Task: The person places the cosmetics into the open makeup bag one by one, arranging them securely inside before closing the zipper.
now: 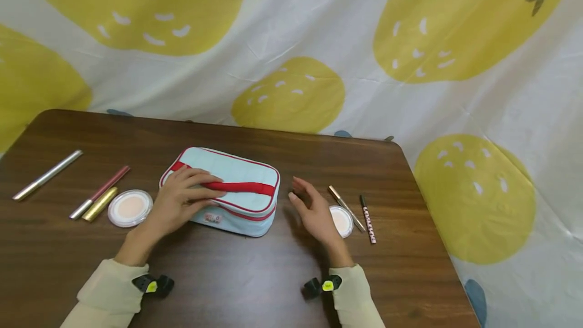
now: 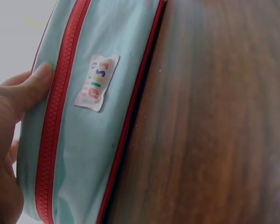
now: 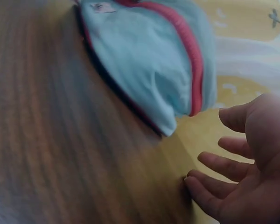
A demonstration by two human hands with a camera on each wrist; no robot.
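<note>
Fingers of the left hand were laid flat and nearly straight across the top of the pale blue fabric pouch with red zip and red trim, the thumb pressed against its side next to the zip; nothing was pinched. Fingers of the right hand were held loosely spread, palm turned toward the pouch, just beside its right end and apart from it, with nothing gripped.

The pouch was seen lying near the middle of the dark brown wooden table, and its zip appeared closed in the wrist views, so nothing inside could be made out. By that reading, no item had yet been packed: all the cosmetics were still spread on the table.

To the left were a round white powder compact, a gold tube, a pink-and-silver pencil and a long silver stick. To the right, a second round compact was partly hidden behind the right hand, with a slim gold-tipped brush and a dark patterned pencil beside it.
</note>
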